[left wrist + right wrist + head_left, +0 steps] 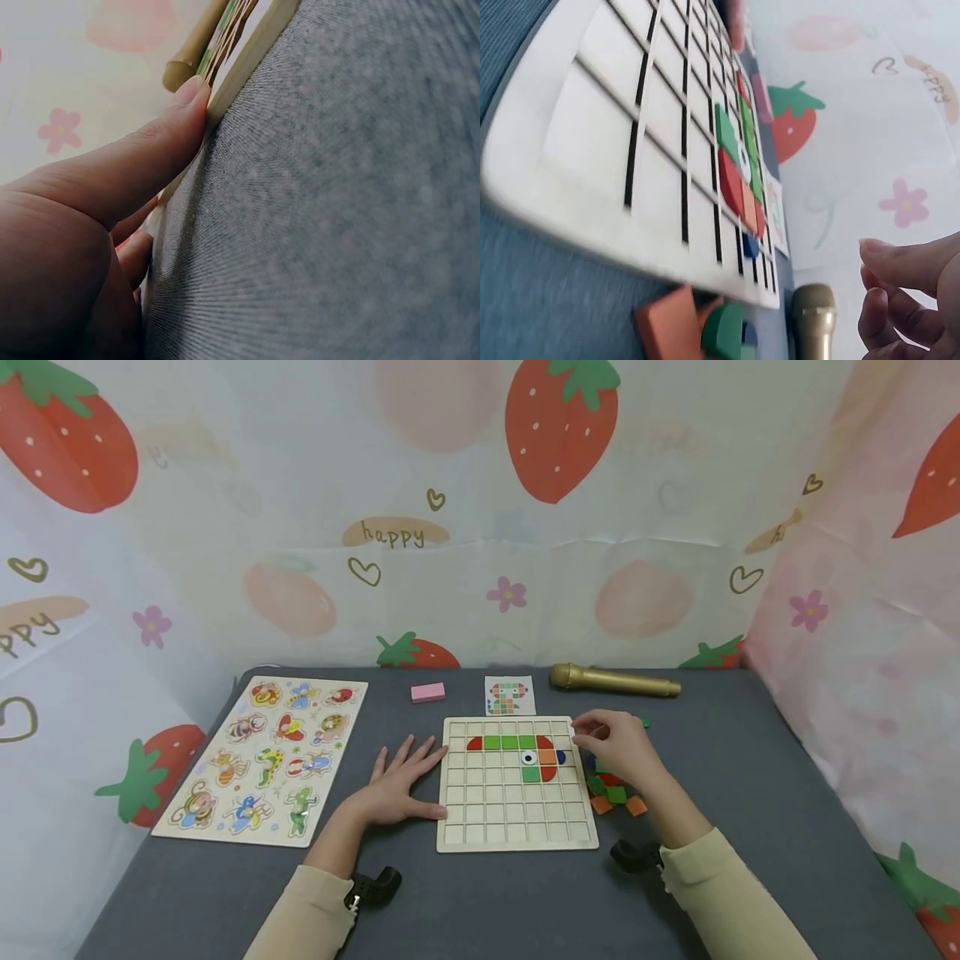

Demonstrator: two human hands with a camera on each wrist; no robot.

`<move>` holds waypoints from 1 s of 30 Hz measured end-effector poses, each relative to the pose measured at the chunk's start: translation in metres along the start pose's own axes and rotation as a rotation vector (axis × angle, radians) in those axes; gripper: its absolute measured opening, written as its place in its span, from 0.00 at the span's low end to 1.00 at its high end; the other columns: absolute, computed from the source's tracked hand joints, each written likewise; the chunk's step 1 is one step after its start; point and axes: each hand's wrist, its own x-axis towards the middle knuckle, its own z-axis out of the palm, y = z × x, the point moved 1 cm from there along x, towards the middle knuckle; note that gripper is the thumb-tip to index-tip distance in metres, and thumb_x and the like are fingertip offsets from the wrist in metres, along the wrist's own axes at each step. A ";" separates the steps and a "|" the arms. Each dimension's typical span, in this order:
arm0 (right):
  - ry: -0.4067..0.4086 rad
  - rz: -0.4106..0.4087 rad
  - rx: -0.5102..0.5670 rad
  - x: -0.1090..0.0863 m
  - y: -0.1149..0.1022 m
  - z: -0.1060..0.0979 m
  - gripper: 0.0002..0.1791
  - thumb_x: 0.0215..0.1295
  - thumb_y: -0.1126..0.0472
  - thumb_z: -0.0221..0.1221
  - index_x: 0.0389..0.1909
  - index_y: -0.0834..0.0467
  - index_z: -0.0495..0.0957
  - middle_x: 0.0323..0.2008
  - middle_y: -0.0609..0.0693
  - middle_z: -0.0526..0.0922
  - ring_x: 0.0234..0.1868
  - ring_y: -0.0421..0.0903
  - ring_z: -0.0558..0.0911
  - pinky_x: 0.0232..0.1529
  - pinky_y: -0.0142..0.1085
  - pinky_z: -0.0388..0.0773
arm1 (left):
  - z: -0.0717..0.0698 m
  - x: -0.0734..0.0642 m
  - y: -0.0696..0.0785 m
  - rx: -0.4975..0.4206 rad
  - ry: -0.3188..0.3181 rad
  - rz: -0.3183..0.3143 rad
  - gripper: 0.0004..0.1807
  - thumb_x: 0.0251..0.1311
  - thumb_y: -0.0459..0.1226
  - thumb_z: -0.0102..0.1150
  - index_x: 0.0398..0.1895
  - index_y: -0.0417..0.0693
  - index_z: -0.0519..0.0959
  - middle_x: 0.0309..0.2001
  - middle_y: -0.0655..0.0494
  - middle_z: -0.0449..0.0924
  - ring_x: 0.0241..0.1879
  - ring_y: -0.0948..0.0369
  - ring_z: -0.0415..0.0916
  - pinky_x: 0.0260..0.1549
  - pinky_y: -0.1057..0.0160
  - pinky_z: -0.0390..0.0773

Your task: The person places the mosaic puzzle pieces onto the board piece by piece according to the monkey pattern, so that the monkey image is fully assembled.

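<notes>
A pale wooden grid board point(517, 843) lies in front of me, with red, green, orange and blue pieces set in its upper rows and a white eye piece point(528, 758) among them. My left hand point(393, 793) is spread flat at the board's left side, its thumb and fingertips touching that edge. Over the upper right corner hovers my right hand point(618, 743), fingers loosely bent. Nothing shows between its thumb and fingertips in the right wrist view. Loose coloured pieces point(617, 795) lie in a pile by the board's right edge, partly hidden under the right hand.
A small pattern card point(510, 695) sits just behind the board, a pink block point(427, 693) to its left and a gold microphone point(615, 681) to its right. An insect picture board point(225, 760) occupies the left side of the grey table point(517, 910). Patterned cloth hangs behind.
</notes>
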 end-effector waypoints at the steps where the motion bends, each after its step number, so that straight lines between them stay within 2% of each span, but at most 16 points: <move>1: 0.002 0.005 -0.002 -0.002 0.003 -0.003 0.14 0.67 0.59 0.66 0.51 0.58 0.85 0.41 0.53 0.87 0.37 0.47 0.83 0.34 0.39 0.81 | 0.000 0.000 0.001 0.000 -0.001 -0.001 0.56 0.52 0.62 0.71 0.82 0.62 0.53 0.83 0.54 0.41 0.81 0.46 0.25 0.73 0.36 0.20; 8: 0.009 0.047 -0.025 -0.017 0.027 -0.020 0.14 0.68 0.59 0.65 0.52 0.59 0.84 0.44 0.55 0.87 0.37 0.49 0.84 0.30 0.37 0.80 | 0.000 0.001 0.001 0.010 -0.004 -0.008 0.56 0.52 0.62 0.71 0.82 0.63 0.52 0.83 0.55 0.41 0.81 0.47 0.25 0.73 0.36 0.21; 11: 0.022 0.058 -0.053 -0.021 0.036 -0.023 0.14 0.68 0.59 0.66 0.51 0.59 0.85 0.42 0.55 0.87 0.37 0.48 0.84 0.30 0.37 0.79 | 0.001 0.001 0.000 0.009 -0.004 -0.010 0.57 0.52 0.62 0.71 0.82 0.63 0.52 0.83 0.55 0.41 0.81 0.47 0.25 0.73 0.36 0.20; 18: -0.008 0.091 -0.102 -0.026 0.055 -0.027 0.15 0.66 0.59 0.67 0.51 0.60 0.84 0.41 0.54 0.88 0.34 0.46 0.82 0.32 0.40 0.79 | 0.002 0.000 -0.001 0.015 0.003 -0.005 0.57 0.52 0.62 0.70 0.82 0.62 0.52 0.83 0.54 0.41 0.81 0.46 0.25 0.73 0.35 0.21; 21: -0.020 0.101 -0.113 -0.027 0.060 -0.028 0.17 0.65 0.57 0.68 0.52 0.58 0.84 0.42 0.53 0.87 0.35 0.46 0.81 0.33 0.40 0.78 | 0.001 0.000 -0.001 0.015 0.006 -0.005 0.56 0.52 0.62 0.71 0.82 0.62 0.53 0.83 0.53 0.41 0.81 0.46 0.26 0.73 0.35 0.21; 27: -0.051 0.096 -0.132 -0.026 0.066 -0.027 0.18 0.64 0.56 0.69 0.52 0.60 0.85 0.42 0.55 0.87 0.29 0.43 0.79 0.29 0.38 0.75 | 0.000 -0.001 0.001 0.005 0.009 0.007 0.56 0.53 0.61 0.71 0.82 0.61 0.53 0.83 0.52 0.42 0.81 0.45 0.26 0.73 0.35 0.21; 30: -0.070 0.096 -0.153 -0.025 0.068 -0.026 0.19 0.64 0.56 0.69 0.53 0.60 0.84 0.44 0.56 0.87 0.33 0.45 0.80 0.32 0.40 0.77 | 0.001 0.000 0.002 0.008 0.008 0.008 0.56 0.53 0.61 0.71 0.82 0.60 0.53 0.83 0.52 0.42 0.81 0.45 0.26 0.73 0.35 0.21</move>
